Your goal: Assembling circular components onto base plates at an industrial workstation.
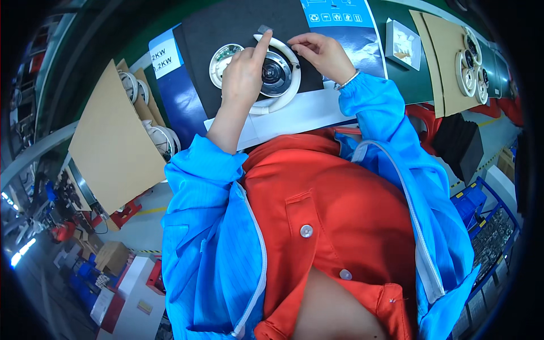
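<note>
A white ring-shaped part (293,85) with a dark, silver-rimmed round centre (276,72) lies on a black mat (198,39). Across its left side reaches my left hand (242,73), index finger extended along the ring's top and the other fingers bent; its thumb is hidden. Beside that fingertip is a small greyish piece (264,29). Partly under the same hand sits a shiny round disc with a pale rim (217,67). At the ring's upper right edge, my right hand (323,55) brings thumb and index finger together; whatever they pinch is too small to make out.
White paper (317,107) lies at the mat's near edge. A small white box (403,44) stands to the right. Cardboard dividers (122,147) at left and cardboard (439,62) at right have several similar white round parts (466,82) beside them.
</note>
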`<state>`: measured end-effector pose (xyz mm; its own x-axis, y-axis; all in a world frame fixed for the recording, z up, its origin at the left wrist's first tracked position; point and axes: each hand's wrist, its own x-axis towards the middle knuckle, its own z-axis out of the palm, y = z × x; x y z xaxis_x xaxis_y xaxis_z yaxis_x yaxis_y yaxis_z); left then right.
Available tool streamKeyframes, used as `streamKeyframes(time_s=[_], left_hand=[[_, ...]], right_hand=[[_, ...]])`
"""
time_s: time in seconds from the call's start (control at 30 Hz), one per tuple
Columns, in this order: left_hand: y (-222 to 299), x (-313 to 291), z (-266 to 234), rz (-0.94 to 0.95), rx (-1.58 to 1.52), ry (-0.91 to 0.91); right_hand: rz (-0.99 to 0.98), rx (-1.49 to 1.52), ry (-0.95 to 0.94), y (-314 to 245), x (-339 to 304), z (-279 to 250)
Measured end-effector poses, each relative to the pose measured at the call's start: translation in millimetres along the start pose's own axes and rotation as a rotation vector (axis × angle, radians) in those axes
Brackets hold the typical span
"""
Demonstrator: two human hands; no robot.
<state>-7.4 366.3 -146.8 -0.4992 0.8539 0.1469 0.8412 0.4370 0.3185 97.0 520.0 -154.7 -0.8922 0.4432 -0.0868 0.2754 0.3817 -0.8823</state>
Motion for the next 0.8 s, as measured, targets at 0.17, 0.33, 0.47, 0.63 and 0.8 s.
streamKeyframes(time_s=[0.17, 0.33, 0.47, 0.63, 0.8], left_hand=[[8.7, -8.0, -22.4, 0.029, -0.248, 0.171], [3.1, -20.3, -71.7, -0.045, -0.736, 0.075], [-29.8, -23.6, -101.2, -0.168, -0.761, -0.075], [-36.9, -14.0, -104.7, -0.141, -0.379, -0.323], [-29.2, -2.7, -116.6, -0.01, -0.383, -0.313]], right_hand=[[-0.079, -0.033, -0.055, -6.4, 18.5, 0.0], [-0.077, 0.162, -0.76, -23.2, 37.5, -0.7], [0.054, 0.089, -1.0, -22.1, 38.2, 5.6], [-0.078, 0.108, -0.659, -24.9, 30.7, 14.7], [-0.14, 0.12, -0.658, -33.6, 20.1, 37.5]])
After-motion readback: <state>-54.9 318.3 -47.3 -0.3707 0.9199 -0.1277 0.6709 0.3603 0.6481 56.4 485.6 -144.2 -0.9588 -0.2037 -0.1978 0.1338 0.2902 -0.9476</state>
